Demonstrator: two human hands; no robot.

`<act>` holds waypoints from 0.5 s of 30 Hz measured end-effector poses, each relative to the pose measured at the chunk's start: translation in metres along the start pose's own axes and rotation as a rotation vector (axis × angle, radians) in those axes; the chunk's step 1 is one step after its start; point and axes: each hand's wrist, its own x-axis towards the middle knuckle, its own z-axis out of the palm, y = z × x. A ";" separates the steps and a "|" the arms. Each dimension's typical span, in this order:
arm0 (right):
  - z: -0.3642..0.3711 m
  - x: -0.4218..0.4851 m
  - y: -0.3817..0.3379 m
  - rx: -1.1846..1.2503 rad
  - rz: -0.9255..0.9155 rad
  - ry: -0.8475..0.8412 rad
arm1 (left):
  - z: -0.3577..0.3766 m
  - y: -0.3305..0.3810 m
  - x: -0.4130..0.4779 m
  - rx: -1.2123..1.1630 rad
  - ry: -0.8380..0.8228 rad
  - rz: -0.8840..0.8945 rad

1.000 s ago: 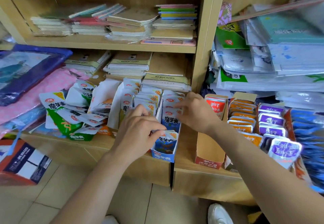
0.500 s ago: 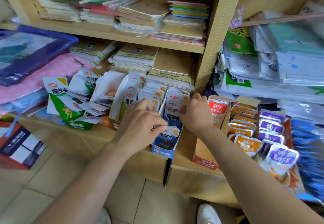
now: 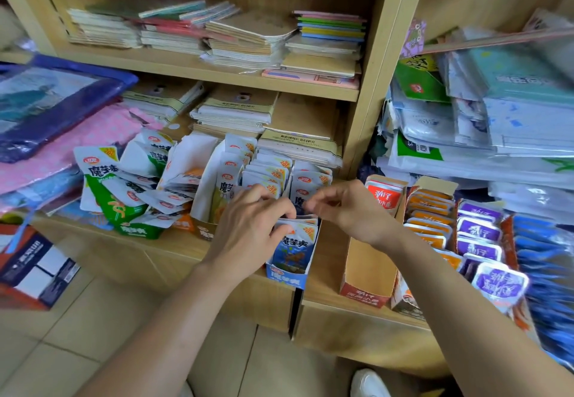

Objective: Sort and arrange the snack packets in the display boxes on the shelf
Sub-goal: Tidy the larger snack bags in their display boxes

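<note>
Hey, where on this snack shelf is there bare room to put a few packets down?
Bare wood shows between the blue display box and the red box, whose front half is also empty. A narrow strip runs before the loose green packets. The orange packets and purple packets are packed tight.

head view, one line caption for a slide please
Left hand and right hand grip blue packets in the blue box on the shelf.
</note>
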 end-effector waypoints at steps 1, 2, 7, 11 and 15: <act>0.001 0.003 0.004 -0.115 -0.015 0.072 | 0.000 0.001 0.001 0.004 -0.010 -0.009; 0.002 0.006 0.009 -0.276 -0.035 0.150 | 0.001 0.001 0.002 0.003 -0.024 -0.015; 0.023 0.014 0.014 -0.674 0.036 0.215 | 0.005 -0.003 0.005 -0.002 -0.020 0.003; 0.021 0.019 0.017 -0.631 0.060 0.269 | 0.006 -0.003 0.006 0.012 0.005 0.047; 0.015 0.020 0.019 -0.575 0.095 0.306 | 0.007 -0.004 0.008 -0.025 -0.013 0.037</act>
